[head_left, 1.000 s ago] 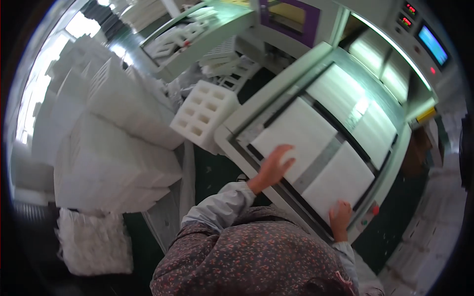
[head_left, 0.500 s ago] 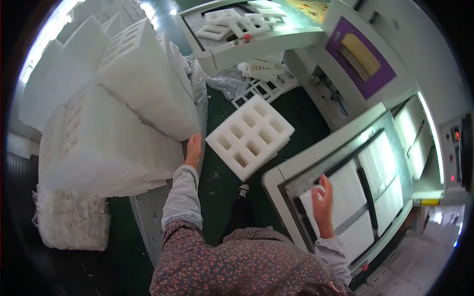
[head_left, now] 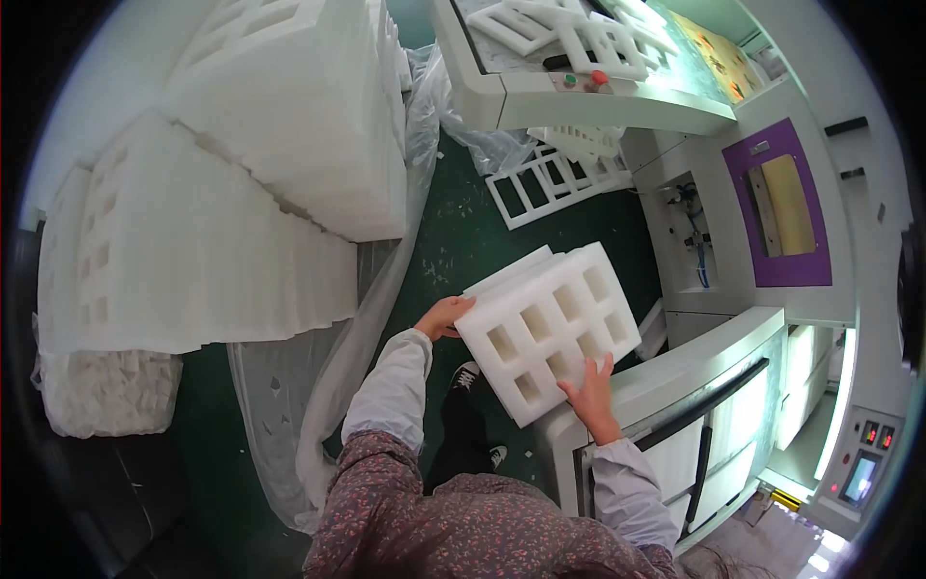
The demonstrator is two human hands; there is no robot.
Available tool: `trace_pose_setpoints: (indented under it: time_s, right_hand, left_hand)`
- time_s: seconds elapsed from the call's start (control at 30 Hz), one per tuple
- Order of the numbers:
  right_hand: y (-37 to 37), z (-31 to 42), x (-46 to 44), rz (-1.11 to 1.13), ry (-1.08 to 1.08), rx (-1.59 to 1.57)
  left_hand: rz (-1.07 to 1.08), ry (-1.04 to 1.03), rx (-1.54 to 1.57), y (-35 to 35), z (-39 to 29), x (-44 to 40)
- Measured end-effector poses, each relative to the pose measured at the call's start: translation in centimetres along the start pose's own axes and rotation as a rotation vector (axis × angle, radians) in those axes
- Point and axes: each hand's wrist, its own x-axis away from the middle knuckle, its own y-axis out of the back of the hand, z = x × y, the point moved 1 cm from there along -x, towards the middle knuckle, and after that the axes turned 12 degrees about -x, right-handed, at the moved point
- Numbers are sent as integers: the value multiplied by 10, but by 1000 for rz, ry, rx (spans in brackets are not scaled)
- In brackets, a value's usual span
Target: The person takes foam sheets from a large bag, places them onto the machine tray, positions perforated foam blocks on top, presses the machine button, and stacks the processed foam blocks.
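In the head view a white foam block with two rows of rectangular holes stands tilted in front of me, with more white layers behind it. My left hand is closed around the left edge of this block. On the opposite side, my right hand touches the lower right edge with its fingers spread over the holed face. What supports the block underneath is hidden.
Large stacks of white foam sheets stand at left beside clear plastic wrap. A machine bed lies at right, near a control panel. Another bed holds foam frames. Foam frames lie on the green floor.
Both hands, apart from the foam block before, now touch its sides, my left hand closing on its edge. The block has turned and sits lower and further right in view. The camera has shifted.
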Motion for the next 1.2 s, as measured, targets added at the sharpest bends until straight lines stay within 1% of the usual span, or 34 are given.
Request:
trace_pose_setpoints:
  time_s: [0.1,0.17,0.23,0.3,0.33,0.37,0.43,0.47,0.53,0.6,0.63,0.67,0.7,0.77,0.8,0.87,0.9,1.03,1.1,1.13,1.2]
  right_hand:
    - [2,-2,-1,3,-12,-11]
    - [3,-6,1,-18,10,-11]
    - [3,-8,1,-29,10,-6]
    - [1,-9,-2,-57,42,3]
    - [0,-8,-4,-77,56,6]
    - [-2,-7,-6,-101,66,8]
    - [-4,-5,-7,-167,100,-87]
    - [-5,-5,-8,-181,61,-104]
    - [-5,-4,-7,-194,38,-166]
    - [-9,-10,-6,-251,135,-193]
    - [-7,-9,-6,-215,82,-243]
    - [-5,-9,-6,-185,32,-300]
    - [-13,-20,-7,-243,145,-283]
    - [-8,-15,1,-191,48,-511]
    - [-7,-16,4,-220,91,-499]
    - [7,-6,13,-267,121,-552]
    - [17,-3,19,-287,124,-560]
    - [68,0,49,-360,105,-762]
    - [98,-3,68,-335,115,-898]
    - [113,-10,76,-348,124,-911]
    - [142,-34,89,-485,248,-1205]
  left_hand:
    - [44,-45,-146,1,-2,-4]
    - [26,-96,-257,1,-1,-8]
    - [-71,-194,-389,2,-3,-11]
    - [-261,-357,-495,2,-8,-12]
    - [-333,-421,-476,2,-15,-7]
    - [-342,-419,-387,0,-25,6]
    - [-241,-368,-235,-10,-49,41]
    - [-202,-378,-256,-15,-61,60]
    - [-93,-549,-572,-22,-74,86]
    - [-39,-763,-751,-22,-73,83]
    - [115,-775,-623,-29,-95,96]
    - [70,-745,-676,-26,-86,89]
    - [17,-721,-726,-20,-74,81]
    - [-131,-582,-770,-24,-73,81]
    - [-236,-540,-923,-34,-84,94]
    - [-271,-653,-871,-38,-94,105]
    - [-268,-668,-887,-43,-102,110]
    - [-459,-759,-739,-70,-143,139]
    - [-475,-824,-745,-115,-166,145]
    - [-494,-878,-777,-145,-174,143]
    - [-362,-1052,-784,-210,-192,130]
